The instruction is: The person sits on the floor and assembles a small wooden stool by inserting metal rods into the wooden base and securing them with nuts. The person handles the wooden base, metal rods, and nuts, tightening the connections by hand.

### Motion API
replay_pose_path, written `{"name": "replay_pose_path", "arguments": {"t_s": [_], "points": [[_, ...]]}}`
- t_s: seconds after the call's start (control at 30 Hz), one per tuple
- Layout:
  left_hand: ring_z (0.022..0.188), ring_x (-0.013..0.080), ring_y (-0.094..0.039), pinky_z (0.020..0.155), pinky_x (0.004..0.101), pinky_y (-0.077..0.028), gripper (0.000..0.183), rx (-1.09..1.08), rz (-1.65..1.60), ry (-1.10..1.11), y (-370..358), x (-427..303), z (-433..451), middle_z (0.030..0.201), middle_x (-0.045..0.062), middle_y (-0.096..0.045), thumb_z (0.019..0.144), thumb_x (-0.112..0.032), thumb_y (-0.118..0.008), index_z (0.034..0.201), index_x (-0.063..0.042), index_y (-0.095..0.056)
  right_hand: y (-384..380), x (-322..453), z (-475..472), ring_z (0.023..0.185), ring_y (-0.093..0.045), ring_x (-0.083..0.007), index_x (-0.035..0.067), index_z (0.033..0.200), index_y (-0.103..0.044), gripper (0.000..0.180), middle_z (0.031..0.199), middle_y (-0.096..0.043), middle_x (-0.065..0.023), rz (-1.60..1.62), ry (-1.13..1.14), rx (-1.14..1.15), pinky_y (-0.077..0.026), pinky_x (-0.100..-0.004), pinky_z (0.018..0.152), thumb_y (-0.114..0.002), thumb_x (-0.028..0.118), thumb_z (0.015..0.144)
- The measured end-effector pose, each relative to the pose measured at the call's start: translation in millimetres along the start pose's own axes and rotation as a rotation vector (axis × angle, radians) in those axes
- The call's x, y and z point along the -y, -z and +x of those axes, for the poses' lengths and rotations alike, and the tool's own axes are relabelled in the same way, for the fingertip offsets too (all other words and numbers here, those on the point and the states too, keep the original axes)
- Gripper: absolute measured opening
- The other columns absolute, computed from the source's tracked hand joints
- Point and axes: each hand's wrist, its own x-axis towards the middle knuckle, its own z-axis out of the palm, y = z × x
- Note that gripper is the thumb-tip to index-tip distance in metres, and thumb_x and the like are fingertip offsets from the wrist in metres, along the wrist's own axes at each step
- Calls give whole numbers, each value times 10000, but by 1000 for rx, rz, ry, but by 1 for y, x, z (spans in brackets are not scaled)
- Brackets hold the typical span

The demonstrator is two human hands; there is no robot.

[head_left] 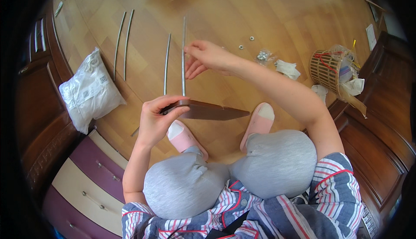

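My left hand point(159, 115) grips the rounded corner of a thin dark brown board point(211, 110), thumb on the near side and fingers over the far side. A metal rod point(184, 57) rises from the board's corner, away from me. My right hand point(200, 58) is at this rod, with thumb and forefinger at its side and the other fingers spread; whether they grip it is unclear. Another metal rod point(167, 63) runs beside it, its lower end hidden behind my left hand. Two more rods point(117, 49) point(128, 45) lie on the floor at the left.
A white plastic package point(91, 91) lies at the left, near a purple and cream drawer unit point(87, 187). At the right are a small bag of metal parts point(264, 56), crumpled white paper point(288, 69) and a wicker basket point(325, 71). Two small rings point(252, 38) point(241, 47) lie on the floor.
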Motion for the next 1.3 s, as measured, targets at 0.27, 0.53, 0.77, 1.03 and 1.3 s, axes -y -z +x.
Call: {"name": "replay_pose_path", "arguments": {"t_s": [0.27,0.53,0.77,1.03,1.3], "points": [[812,87,-623,736,224,-493,210,-77,-155,82,0,15,-7,893,51,-696,811,-20,-722,1015,23,-699,190,-22,-78,728,-665,-241,-32,1082,-597,278,905,-674,-177,-710,31,-824,-538,-352,665,-541,175,906],[818,77,-622,740,217,-494,223,-161,-209,97,-5,25,-1,898,42,-693,813,-13,-722,1031,28,-694,218,-132,-119,888,-605,-401,-21,1004,-570,227,923,-618,-227,-1316,81,-830,-488,-451,781,-601,22,783],[845,59,-605,744,203,-490,232,-162,-296,76,-9,32,9,933,23,-691,849,-45,-706,1074,11,-688,214,-134,-129,910,-595,-376,-21,1015,-554,222,913,-609,-203,-1253,12,-911,-477,-450,787,-611,21,805],[970,75,-589,858,220,-475,262,-94,-307,37,-6,27,7,1089,46,-666,915,-60,-631,1168,3,-644,176,-82,-84,925,-596,-380,-34,944,-580,147,949,-607,-224,-1368,226,-977,-481,-454,782,-587,58,829],[977,81,-591,861,219,-468,271,-129,-363,-8,-2,37,1,1095,45,-664,933,-72,-607,1188,18,-629,215,-66,-75,766,-659,-330,-34,816,-650,201,788,-660,-200,-1315,-300,-836,-515,-400,694,-603,162,827]]}}
